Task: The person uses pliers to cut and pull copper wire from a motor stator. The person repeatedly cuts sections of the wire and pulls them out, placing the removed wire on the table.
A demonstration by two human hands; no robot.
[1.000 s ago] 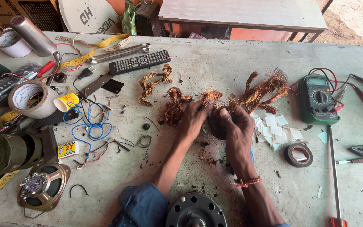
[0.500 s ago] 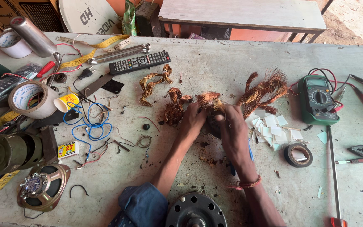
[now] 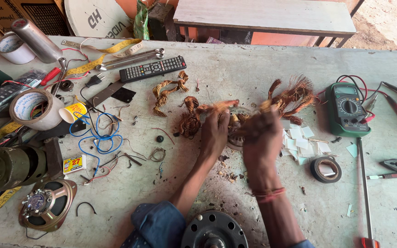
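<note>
Both hands have shifted since a second ago: the right hand [image 3: 262,133], which lay lower over the round part, now sits raised and blurred, and the left hand [image 3: 214,131] has closed in beside it. Between them lies a round stator [image 3: 236,138], mostly hidden under the fingers, resting on the grey tabletop [image 3: 235,69] near its middle. The left hand is curled with its fingers pressed onto the stator's left side and pinching a strand of copper wire [image 3: 221,105]. The right hand is blurred; it seems closed around another tuft of the same wire, but its grip cannot be told for sure.

Loose copper coils [image 3: 168,92] lie just left of the hands, and a larger bundle [image 3: 295,96] just right. White paper slips [image 3: 299,138] sit beside the right hand, with a roll of black tape [image 3: 326,169] near them. A green multimeter [image 3: 348,109] stands well to the right, a black remote control [image 3: 152,69] well above the left hand, and a speaker [image 3: 47,204] at the lower left.
</note>
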